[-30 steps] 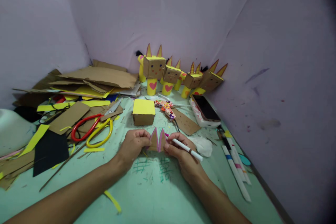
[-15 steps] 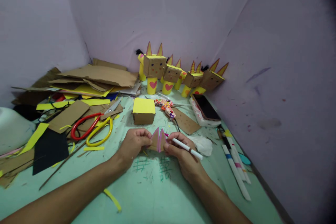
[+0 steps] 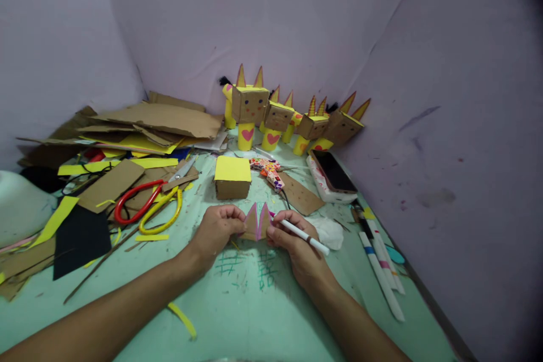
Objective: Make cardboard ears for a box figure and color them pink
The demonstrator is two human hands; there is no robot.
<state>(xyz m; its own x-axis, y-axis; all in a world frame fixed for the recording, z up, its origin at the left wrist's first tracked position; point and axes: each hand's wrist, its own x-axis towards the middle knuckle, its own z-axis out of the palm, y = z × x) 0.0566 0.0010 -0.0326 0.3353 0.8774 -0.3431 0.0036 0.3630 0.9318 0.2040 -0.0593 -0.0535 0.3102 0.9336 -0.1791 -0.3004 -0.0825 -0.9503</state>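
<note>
Between finger and thumb, my left hand (image 3: 218, 235) pinches a small pointed cardboard piece (image 3: 251, 223) edged in purple. A second pointed cardboard piece (image 3: 264, 223), also purple-edged, is pinched by my right hand (image 3: 299, 243). The two pieces stand side by side with their lower parts together and tips apart. My right hand also grips a white marker (image 3: 304, 236), its pinkish-purple tip toward the pieces. Just beyond my hands sits a small cardboard box (image 3: 232, 178) with a yellow top.
Giraffe-like cardboard figures (image 3: 250, 107) stand at the back. Scissors (image 3: 153, 203), cardboard sheets (image 3: 156, 119) and black paper (image 3: 82, 243) lie left. A hot glue gun (image 3: 269, 172) rests past the box. Right are a phone (image 3: 334, 171), crumpled tissue (image 3: 331, 233) and several markers (image 3: 382, 277).
The tips of the two pointed pieces have spread a little farther apart. My right hand has shifted slightly right with the marker; both hands keep their grip.
</note>
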